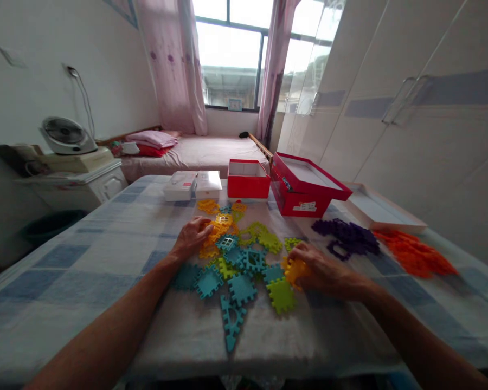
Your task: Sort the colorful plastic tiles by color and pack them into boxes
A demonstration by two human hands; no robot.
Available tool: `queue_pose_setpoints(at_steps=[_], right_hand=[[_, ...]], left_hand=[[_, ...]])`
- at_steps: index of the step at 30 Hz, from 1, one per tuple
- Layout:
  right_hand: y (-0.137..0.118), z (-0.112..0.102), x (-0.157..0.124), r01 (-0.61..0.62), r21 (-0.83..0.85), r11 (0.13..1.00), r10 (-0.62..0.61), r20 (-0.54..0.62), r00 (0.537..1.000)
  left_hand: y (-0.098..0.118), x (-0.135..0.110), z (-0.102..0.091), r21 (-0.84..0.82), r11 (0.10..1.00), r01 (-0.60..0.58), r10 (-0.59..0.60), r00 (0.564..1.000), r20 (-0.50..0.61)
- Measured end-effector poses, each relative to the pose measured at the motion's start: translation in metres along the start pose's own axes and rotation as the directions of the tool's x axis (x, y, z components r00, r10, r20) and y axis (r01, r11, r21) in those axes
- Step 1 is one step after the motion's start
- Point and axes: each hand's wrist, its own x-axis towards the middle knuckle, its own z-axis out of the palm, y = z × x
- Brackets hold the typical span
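Two hands (192, 236); two small white boxes (180, 187); two red boxes (248, 187).

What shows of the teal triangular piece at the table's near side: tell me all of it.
The teal triangular piece looks like plastic, with knobbly edges, openings and a pointed tip. It lies on the checked tablecloth, tip toward the camera. Just beyond is a teal square piece; whether they touch is unclear. Neither the left hand nor the right hand touches it.

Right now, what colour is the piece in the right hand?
The piece is golden yellow, seen best in the head view.
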Motion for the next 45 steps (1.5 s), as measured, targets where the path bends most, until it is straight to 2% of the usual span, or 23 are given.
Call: queue_pose_setpoints(at_steps=[2,5,7,10,13,16,19,21,24,27,29,31,33,36,40,45], right_hand=[[0.001,0.004,0.000,0.032,0.032,0.999,-0.031,-0.037,0.999],[0.002,0.006,0.000,0.064,0.093,0.994,-0.058,-0.072,0.996],[0.003,0.002,0.002,0.029,0.152,0.988,-0.010,-0.122,0.992],[-0.002,-0.009,0.015,-0.025,0.359,0.933,0.123,-0.251,0.960],[-0.017,-0.015,0.043,0.011,0.522,0.853,0.163,-0.285,0.945],[-0.040,-0.008,0.081,0.084,0.557,0.826,0.055,-0.229,0.972],[-0.060,0.009,0.120,0.108,0.621,0.777,-0.025,-0.141,0.990],[-0.066,0.019,0.143,0.090,0.628,0.773,0.000,-0.142,0.990],[-0.067,0.029,0.165,0.022,0.601,0.799,0.126,-0.203,0.971],[-0.066,0.030,0.172,-0.069,0.569,0.819,0.213,-0.190,0.958],[-0.067,0.031,0.172,-0.091,0.522,0.848,0.224,-0.199,0.954],[-0.068,0.032,0.173,-0.083,0.486,0.870,0.218,-0.228,0.949],[-0.069,0.036,0.176,-0.061,0.450,0.891,0.192,-0.252,0.949],[-0.067,0.045,0.183,0.001,0.393,0.919,0.126,-0.296,0.947],[-0.065,0.056,0.189,0.112,0.368,0.923,0.066,-0.439,0.896],[-0.071,0.058,0.185,0.283,0.410,0.867,-0.013,-0.548,0.836]], left_hand=[[0.001,0.000,0.000,-0.130,0.988,0.080,-0.084,0.996,-0.027],[0.003,0.001,-0.001,-0.219,0.967,0.131,-0.147,0.987,-0.059],[0.003,0.000,-0.002,-0.289,0.945,0.156,-0.180,0.982,-0.057],[0.001,0.000,-0.001,-0.407,0.895,0.181,-0.216,0.976,-0.039],[0.000,0.000,0.000,-0.508,0.839,0.195,-0.240,0.971,-0.024],[0.002,-0.001,0.001,-0.575,0.793,0.202,-0.247,0.969,0.000],[0.006,-0.003,0.000,-0.605,0.771,0.197,-0.235,0.972,0.017],[0.010,-0.004,-0.001,-0.642,0.742,0.190,-0.222,0.974,0.032],[0.013,-0.005,0.000,-0.709,0.678,0.194,-0.215,0.975,0.061],[0.013,-0.006,0.004,-0.734,0.654,0.182,-0.220,0.974,0.046],[0.012,-0.006,0.008,-0.736,0.646,0.201,-0.247,0.968,0.047],[0.011,-0.007,0.011,-0.738,0.630,0.241,-0.257,0.962,0.094],[0.010,-0.008,0.013,-0.746,0.612,0.262,-0.228,0.962,0.151],[0.009,-0.008,0.013,-0.789,0.564,0.243,-0.175,0.969,0.173],[0.011,-0.006,0.012,-0.821,0.537,0.195,-0.162,0.979,0.126],[0.015,-0.004,0.006,-0.832,0.553,0.039,-0.056,0.998,0.010]])
